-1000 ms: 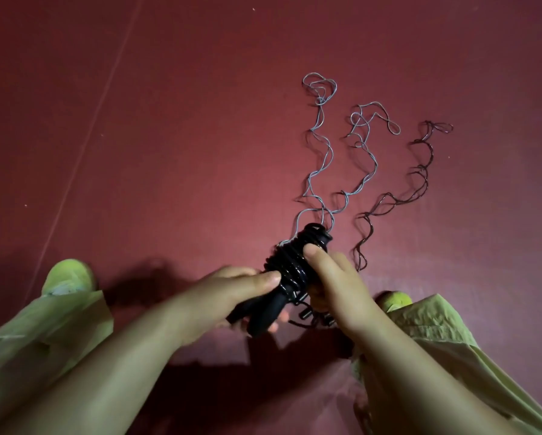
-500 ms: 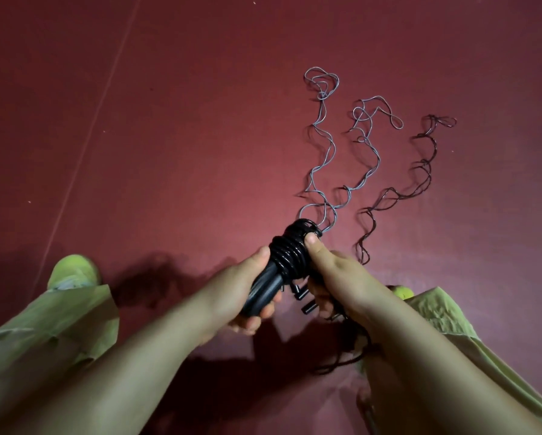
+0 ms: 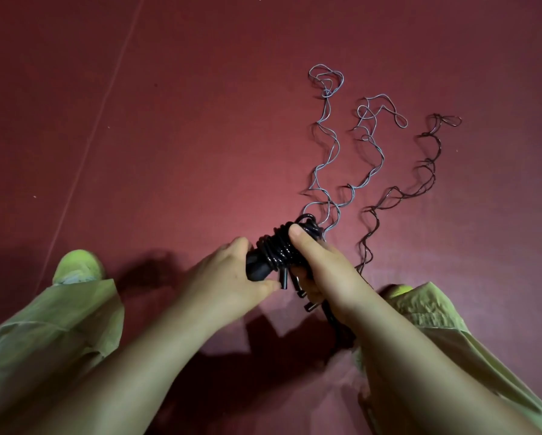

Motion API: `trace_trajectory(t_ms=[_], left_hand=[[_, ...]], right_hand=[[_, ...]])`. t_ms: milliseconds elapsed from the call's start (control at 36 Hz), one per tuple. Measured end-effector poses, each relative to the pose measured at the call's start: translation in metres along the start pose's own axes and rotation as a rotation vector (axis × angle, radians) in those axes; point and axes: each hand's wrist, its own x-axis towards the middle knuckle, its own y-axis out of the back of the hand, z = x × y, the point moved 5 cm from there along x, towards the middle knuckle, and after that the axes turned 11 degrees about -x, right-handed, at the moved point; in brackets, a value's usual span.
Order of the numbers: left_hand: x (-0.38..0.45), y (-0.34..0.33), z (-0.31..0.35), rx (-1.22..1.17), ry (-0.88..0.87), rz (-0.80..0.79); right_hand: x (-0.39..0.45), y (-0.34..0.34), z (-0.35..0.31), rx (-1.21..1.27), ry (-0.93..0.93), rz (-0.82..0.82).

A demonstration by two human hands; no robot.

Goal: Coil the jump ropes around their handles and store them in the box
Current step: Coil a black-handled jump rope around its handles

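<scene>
A black jump rope [image 3: 277, 252] is coiled in glossy loops round its black handles, held above the floor. My left hand [image 3: 229, 281] grips the bare lower end of the handles. My right hand [image 3: 320, 268] wraps round the coiled part, thumb pressed on top of the loops. Short black rope ends stick out below the bundle, between my hands. On the floor beyond lie two wavy grey ropes [image 3: 326, 146] and a dark wavy rope [image 3: 426, 171], all uncoiled. No box is in view.
The dark red floor [image 3: 169, 120] has a pale seam line running diagonally at the left. My legs in light green trousers and green shoes [image 3: 78, 268] stand at the lower left and lower right.
The coiled bundle has turned slightly in my hands. My left hand has slid further round the lower handle end, and my right thumb has shifted up the coil.
</scene>
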Motion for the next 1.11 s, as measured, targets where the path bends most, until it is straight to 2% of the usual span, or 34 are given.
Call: trace_trajectory(t_ms=[56,139,194,250,306,333,444,528,611,667,778,917,1000,1111], left_hand=[[0.001,-0.001,-0.004,-0.137,0.040,-0.115],[-0.004,-0.003,0.000,-0.617,0.081,-0.345],[-0.011,-0.006,0.002,-0.950,0.129,-0.572],[-0.020,-0.010,0.005,-1.184,0.148,-0.856],[-0.028,-0.013,0.009,-1.320,0.171,-1.108],[-0.031,-0.015,0.010,-1.363,0.197,-1.185],[-0.038,-0.021,0.012,-1.432,0.253,-1.308],[-0.036,-0.026,0.011,-1.421,0.348,-1.177],[-0.026,-0.027,0.003,-1.244,0.380,-0.873],[-0.022,-0.023,-0.001,-1.071,0.345,-0.691],[-0.020,-0.019,0.000,-0.898,0.291,-0.488],[-0.009,-0.013,-0.005,-0.513,0.050,-0.221],[-0.010,-0.008,-0.005,-0.320,0.012,-0.094],[-0.007,-0.005,-0.007,-0.291,0.008,-0.098]], right_hand=[[-0.002,0.002,-0.011,-0.026,0.129,0.020],[-0.004,0.007,-0.019,0.003,0.237,0.058],[-0.004,0.007,-0.019,0.098,0.275,0.040],[-0.003,0.006,-0.015,0.218,0.274,-0.023],[-0.004,0.003,-0.013,0.254,0.285,-0.081],[-0.005,0.003,-0.012,0.247,0.301,-0.115],[-0.009,0.000,-0.015,0.095,0.338,-0.191],[-0.011,0.003,-0.012,0.002,0.292,-0.203],[-0.010,0.008,-0.007,-0.107,0.224,-0.183],[-0.008,0.009,-0.003,-0.198,0.163,-0.154],[-0.006,0.008,0.003,-0.260,0.091,-0.116],[-0.005,0.009,0.006,-0.243,0.041,-0.094],[-0.004,0.006,0.007,-0.180,0.034,-0.097],[-0.003,0.007,0.005,-0.119,0.053,-0.053]])
